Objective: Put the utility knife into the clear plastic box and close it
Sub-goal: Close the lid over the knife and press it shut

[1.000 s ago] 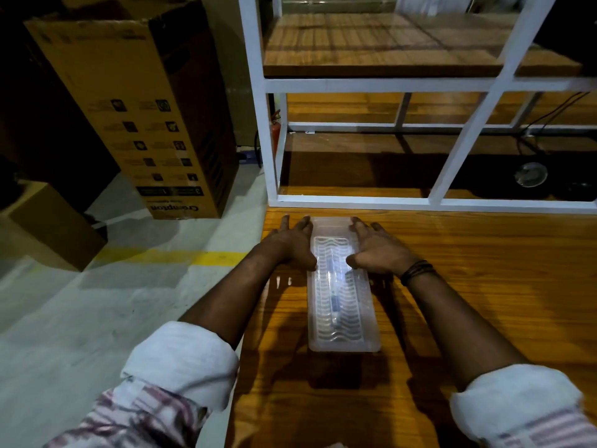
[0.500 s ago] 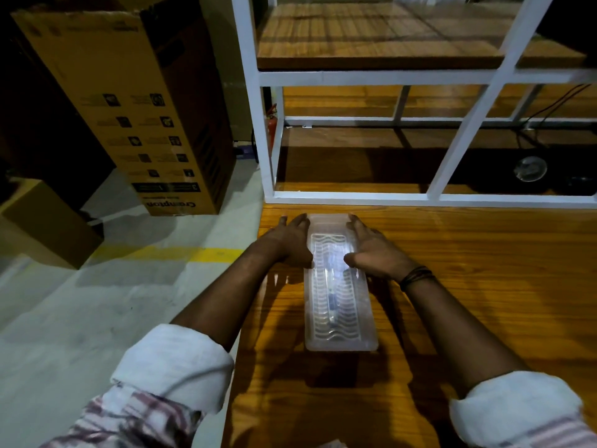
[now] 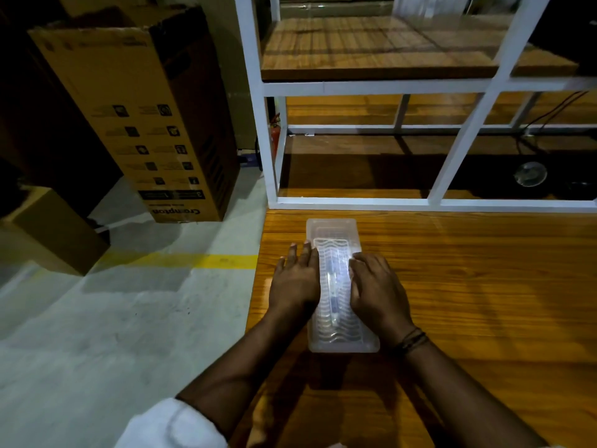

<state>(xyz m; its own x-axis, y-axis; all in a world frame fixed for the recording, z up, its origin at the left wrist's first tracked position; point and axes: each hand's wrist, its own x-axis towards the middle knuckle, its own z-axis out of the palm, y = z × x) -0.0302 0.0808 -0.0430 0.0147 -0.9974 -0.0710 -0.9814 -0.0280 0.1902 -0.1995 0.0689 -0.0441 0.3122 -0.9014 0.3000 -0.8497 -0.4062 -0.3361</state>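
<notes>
A long clear plastic box with a wavy-ribbed lid lies lengthwise on the wooden table, its lid down. Through the lid the utility knife shows faintly as a slim pale shape along the box's middle. My left hand lies flat along the box's left long edge, fingers together. On the right long edge my right hand presses with its fingers bent over the lid. Both hands sit near the box's middle and near half.
A white metal frame with wooden shelves stands at the table's far edge. The table's left edge drops to a concrete floor with a yellow line. Cardboard boxes stand on the floor at left. A round metal object sits under the shelf.
Both hands have slid along the box's long edges from its far end toward me, to its middle. The box stays in place with its lid down.
</notes>
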